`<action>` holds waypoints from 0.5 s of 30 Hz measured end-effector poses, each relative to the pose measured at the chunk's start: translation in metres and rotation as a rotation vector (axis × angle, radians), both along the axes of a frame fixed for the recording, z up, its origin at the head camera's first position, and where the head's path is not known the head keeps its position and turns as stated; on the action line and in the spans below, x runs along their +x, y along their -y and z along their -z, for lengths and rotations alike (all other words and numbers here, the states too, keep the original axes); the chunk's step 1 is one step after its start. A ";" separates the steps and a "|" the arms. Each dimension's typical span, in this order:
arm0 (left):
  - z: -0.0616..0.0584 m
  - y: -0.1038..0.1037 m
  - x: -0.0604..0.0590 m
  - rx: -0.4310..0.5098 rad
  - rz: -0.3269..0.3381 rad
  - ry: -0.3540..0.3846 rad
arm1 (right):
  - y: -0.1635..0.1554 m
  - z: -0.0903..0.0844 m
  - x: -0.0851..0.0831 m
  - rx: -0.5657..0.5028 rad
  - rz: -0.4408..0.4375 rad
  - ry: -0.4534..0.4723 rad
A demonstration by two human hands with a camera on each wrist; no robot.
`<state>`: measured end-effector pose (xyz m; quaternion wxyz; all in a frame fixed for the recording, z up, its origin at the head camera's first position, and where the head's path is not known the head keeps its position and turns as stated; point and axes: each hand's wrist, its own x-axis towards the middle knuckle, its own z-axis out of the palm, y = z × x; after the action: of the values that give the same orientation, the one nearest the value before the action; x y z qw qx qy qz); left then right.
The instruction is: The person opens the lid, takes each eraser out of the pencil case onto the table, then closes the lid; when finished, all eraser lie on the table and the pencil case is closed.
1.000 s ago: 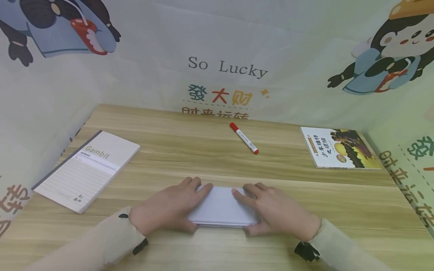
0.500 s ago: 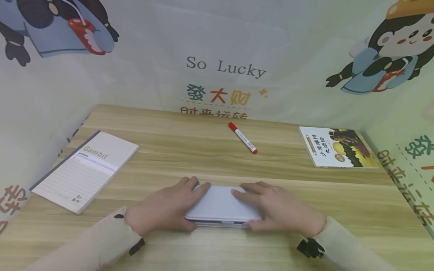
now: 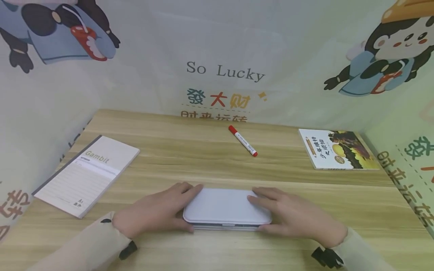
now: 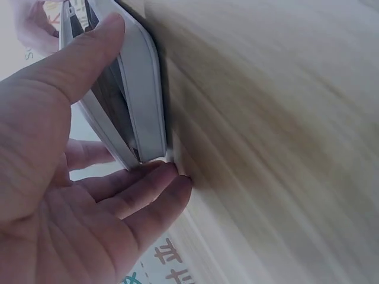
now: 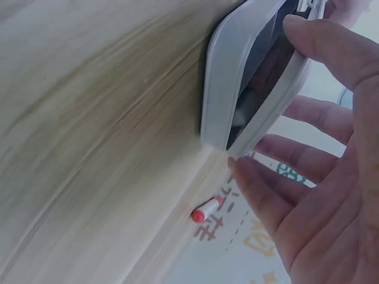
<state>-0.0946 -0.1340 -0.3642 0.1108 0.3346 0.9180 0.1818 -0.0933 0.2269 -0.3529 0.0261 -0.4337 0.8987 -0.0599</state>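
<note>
A white hinged case (image 3: pixel 227 206) with rounded corners lies on the wooden table in front of me. Its lid is slightly raised along the near side, where a small clasp shows at the middle. Both wrist views show a dark gap between lid and base. My left hand (image 3: pixel 157 209) grips the case's left end, thumb at the near edge (image 4: pixel 98 56) and fingers by the far corner (image 4: pixel 145 192). On the right end my right hand (image 3: pixel 295 214) holds it likewise, its thumb (image 5: pixel 323 44) at the gap. What lies inside the case is hidden.
A Gambit notebook (image 3: pixel 89 175) lies at the left of the table (image 3: pixel 190 158). Beyond the case is a red-capped marker (image 3: pixel 242 141), and a paperback book (image 3: pixel 339 149) lies at the back right. Printed cloth (image 3: pixel 152 56) walls off the back and sides.
The lid has lifted along the near edge, opening a gap that was barely visible earlier. Both hands have moved apart toward the case's ends, showing more of the lid.
</note>
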 end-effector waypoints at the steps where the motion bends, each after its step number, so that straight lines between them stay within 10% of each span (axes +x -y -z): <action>1: 0.001 0.001 0.000 0.007 -0.006 0.010 | -0.002 0.000 0.001 -0.005 0.002 0.006; 15: -0.002 0.006 -0.004 0.081 -0.043 0.106 | -0.017 -0.007 -0.012 -0.205 0.030 0.140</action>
<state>-0.0989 -0.1400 -0.3624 0.1417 0.3087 0.9097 0.2388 -0.1050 0.2439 -0.3454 0.0434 -0.4153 0.8902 -0.1822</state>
